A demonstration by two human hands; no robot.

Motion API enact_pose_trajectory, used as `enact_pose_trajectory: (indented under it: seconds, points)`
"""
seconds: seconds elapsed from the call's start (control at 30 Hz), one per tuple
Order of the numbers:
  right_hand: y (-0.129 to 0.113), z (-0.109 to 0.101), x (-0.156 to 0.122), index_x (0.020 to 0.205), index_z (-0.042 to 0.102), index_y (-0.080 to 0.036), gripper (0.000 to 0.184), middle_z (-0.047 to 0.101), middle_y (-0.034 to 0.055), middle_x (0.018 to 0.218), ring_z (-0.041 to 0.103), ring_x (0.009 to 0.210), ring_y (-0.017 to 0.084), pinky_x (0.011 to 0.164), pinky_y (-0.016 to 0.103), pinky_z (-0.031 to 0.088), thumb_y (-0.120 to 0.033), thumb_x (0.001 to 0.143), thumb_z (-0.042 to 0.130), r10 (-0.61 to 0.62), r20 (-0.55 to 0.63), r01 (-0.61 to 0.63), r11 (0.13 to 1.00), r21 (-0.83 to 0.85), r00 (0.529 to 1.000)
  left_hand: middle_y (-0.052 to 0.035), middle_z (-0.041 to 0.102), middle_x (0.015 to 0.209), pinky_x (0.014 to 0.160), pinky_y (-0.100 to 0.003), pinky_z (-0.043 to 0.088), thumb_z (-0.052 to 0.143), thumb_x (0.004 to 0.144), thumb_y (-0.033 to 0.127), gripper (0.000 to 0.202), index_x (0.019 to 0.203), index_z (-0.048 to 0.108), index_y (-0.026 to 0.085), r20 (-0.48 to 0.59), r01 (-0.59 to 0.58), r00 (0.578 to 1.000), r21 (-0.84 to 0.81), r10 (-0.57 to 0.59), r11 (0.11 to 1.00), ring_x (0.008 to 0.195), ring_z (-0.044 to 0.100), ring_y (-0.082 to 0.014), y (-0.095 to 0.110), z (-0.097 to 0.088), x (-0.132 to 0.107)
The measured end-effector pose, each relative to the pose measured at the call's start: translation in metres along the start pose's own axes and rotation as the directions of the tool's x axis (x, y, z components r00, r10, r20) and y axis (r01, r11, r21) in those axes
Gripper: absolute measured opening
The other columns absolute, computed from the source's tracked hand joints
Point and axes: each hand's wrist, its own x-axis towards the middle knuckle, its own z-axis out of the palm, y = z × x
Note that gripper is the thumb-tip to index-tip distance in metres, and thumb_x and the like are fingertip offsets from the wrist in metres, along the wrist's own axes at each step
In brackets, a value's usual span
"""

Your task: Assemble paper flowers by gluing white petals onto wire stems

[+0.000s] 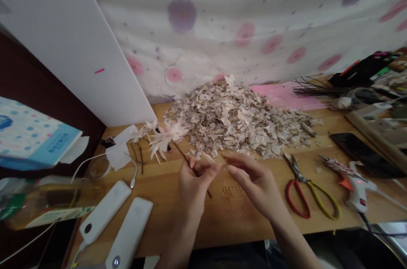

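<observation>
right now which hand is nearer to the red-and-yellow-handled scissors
Right. The right hand is just left of the scissors, apart from them; the left hand is farther left, holding a brown stem.

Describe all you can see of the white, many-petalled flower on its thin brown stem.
The flower looks papery, its pale, pointed petals splayed, somewhat blurred. Its stick-like stem slants down toward the person through the bare left hand, which holds it; the lower end shows beyond. Whether petals touch the table is unclear.
</observation>
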Motion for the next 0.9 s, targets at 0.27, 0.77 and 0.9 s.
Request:
enact_pose_trajectory:
  seconds: [0.27, 0.77, 0.9]
  points:
    - [-0.015, 0.009, 0.004, 0.080, 0.071, -0.023, 0.015, 0.074, 0.0029, 0.076, 0.071, 0.071, 0.019, 0.068, 0.030, 0.057, -0.035, 0.089, 0.072, 0.055, -0.051, -0.043, 0.976, 0.215, 0.997, 0.0076, 0.058, 0.074, 0.044, -0.016, 0.021, 0.091, 0.065, 0.031, 0.057, 0.080, 0.037, 0.023, 0.237, 0.075, 0.962, 0.258, -0.139, 0.963, 0.048, 0.031, -0.0013, -0.002, 0.001, -0.011]
    - [-0.026, 0.005, 0.042, 0.080, 0.054, -0.023, 0.034, 0.071, -0.0002, 0.066, 0.065, 0.053, 0.015, 0.049, 0.025, 0.048, -0.045, 0.075, 0.080, 0.171, -0.010, -0.161, 0.943, 0.292, 0.985, 0.0019, 0.061, 0.083, 0.041, -0.014, 0.024, 0.062, 0.091, 0.059, 0.038, 0.093, 0.054, 0.021, 0.353, 0.259, 0.879, 0.210, -0.320, 0.943, 0.046, 0.030, -0.0018, -0.011, 0.003, -0.021]
    - [-0.024, 0.004, 0.041, 0.077, 0.047, -0.024, 0.029, 0.064, -0.0032, 0.062, 0.059, 0.054, 0.012, 0.050, 0.024, 0.041, -0.034, 0.080, 0.074, 0.123, -0.083, -0.109, 0.981, 0.161, 0.989, 0.0023, 0.061, 0.082, 0.040, -0.014, 0.025, 0.060, 0.092, 0.057, 0.036, 0.092, 0.054, 0.021, 0.342, 0.250, 0.883, 0.239, -0.322, 0.938, 0.045, 0.029, -0.0019, -0.013, 0.002, -0.023]
